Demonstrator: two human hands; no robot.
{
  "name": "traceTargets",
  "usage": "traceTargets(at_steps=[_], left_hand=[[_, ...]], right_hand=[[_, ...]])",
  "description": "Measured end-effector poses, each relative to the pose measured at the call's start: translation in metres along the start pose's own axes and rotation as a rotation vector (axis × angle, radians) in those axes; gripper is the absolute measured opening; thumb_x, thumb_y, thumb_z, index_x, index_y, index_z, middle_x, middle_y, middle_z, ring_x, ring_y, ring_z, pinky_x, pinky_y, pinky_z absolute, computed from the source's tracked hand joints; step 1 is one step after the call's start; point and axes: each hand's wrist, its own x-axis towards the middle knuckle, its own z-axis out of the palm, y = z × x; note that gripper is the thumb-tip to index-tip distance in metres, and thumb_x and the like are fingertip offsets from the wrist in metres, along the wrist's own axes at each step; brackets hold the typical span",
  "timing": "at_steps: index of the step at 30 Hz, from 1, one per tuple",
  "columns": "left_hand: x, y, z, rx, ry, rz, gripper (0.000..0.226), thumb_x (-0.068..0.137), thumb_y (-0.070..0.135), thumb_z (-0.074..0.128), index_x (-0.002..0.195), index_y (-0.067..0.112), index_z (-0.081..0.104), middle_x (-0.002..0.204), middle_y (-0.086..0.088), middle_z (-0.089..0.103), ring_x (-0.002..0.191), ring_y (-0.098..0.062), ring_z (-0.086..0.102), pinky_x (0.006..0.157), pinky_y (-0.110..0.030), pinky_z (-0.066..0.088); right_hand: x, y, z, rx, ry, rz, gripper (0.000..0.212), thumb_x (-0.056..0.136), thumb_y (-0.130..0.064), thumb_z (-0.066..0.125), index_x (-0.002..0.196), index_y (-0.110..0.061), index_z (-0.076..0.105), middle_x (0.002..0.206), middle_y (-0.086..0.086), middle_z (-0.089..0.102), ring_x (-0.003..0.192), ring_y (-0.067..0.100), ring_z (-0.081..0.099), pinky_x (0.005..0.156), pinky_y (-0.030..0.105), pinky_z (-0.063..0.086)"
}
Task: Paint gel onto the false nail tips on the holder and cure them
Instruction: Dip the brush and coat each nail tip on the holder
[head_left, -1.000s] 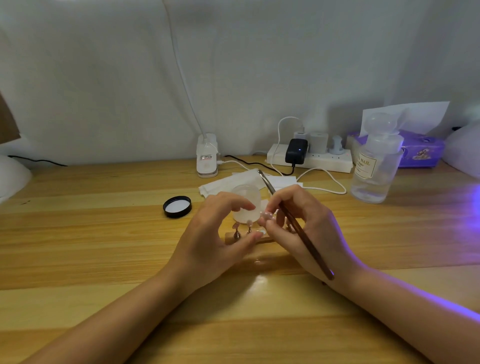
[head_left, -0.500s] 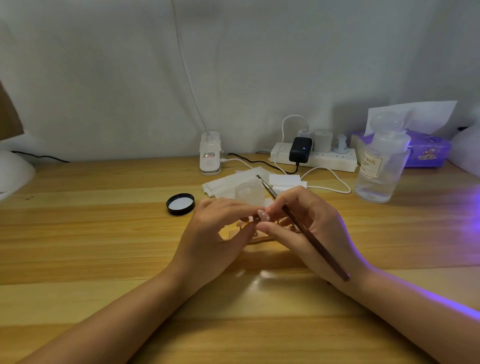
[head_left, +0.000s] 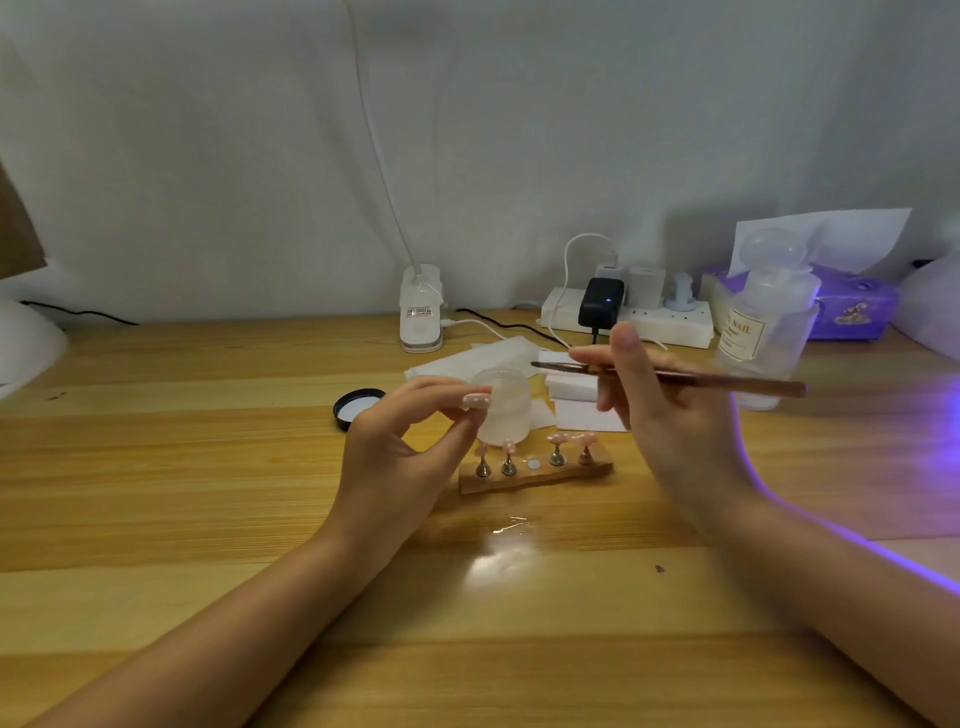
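Observation:
A wooden nail holder lies on the desk with several metal pegs carrying pink nail tips; its middle spot is bare. My left hand pinches one pink nail tip on its peg between thumb and fingers, lifted above the holder's left end. My right hand is raised right of the holder and grips a thin brown brush that points left. A frosted open gel jar stands just behind the holder.
The jar's black lid lies to the left. White wipes sit behind the jar. A clear pump bottle, a power strip, a tissue box and a white clip lamp base line the back. Purple light glows at the right.
The hands have drawn apart. My left hand lifted one nail tip off the holder's middle spot, and my right hand rose to the right with the brush, uncovering the holder.

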Motion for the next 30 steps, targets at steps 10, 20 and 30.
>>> traceTargets(at_steps=[10, 20, 30], left_hand=[[0.001, -0.002, 0.0, -0.177, 0.082, -0.253, 0.013, 0.069, 0.022, 0.069, 0.082, 0.024, 0.069, 0.081, 0.007, 0.071, 0.08, -0.008, 0.068, 0.075, -0.016, 0.051], [0.003, -0.001, -0.001, -0.169, 0.039, -0.266, 0.026, 0.073, 0.003, 0.069, 0.094, 0.019, 0.069, 0.09, 0.01, 0.069, 0.086, -0.001, 0.066, 0.076, -0.012, 0.05], [0.003, -0.005, -0.001, -0.235, 0.05, -0.343, 0.018, 0.071, 0.014, 0.068, 0.086, 0.024, 0.071, 0.09, 0.009, 0.072, 0.085, -0.006, 0.067, 0.076, -0.016, 0.052]], right_hand=[[0.055, -0.006, 0.002, -0.276, -0.2, 0.037, 0.025, 0.08, -0.037, 0.063, 0.073, -0.015, 0.055, 0.055, -0.005, 0.063, 0.047, 0.003, 0.057, 0.048, 0.013, 0.046], [0.08, -0.002, 0.031, -0.569, -0.45, 0.085, 0.031, 0.08, -0.037, 0.066, 0.062, -0.018, 0.051, 0.055, -0.006, 0.055, 0.048, 0.0, 0.053, 0.052, 0.016, 0.04], [0.083, 0.008, 0.043, -0.528, -0.491, 0.208, 0.03, 0.082, -0.031, 0.066, 0.061, -0.017, 0.051, 0.052, -0.006, 0.053, 0.049, 0.003, 0.051, 0.052, 0.017, 0.039]])
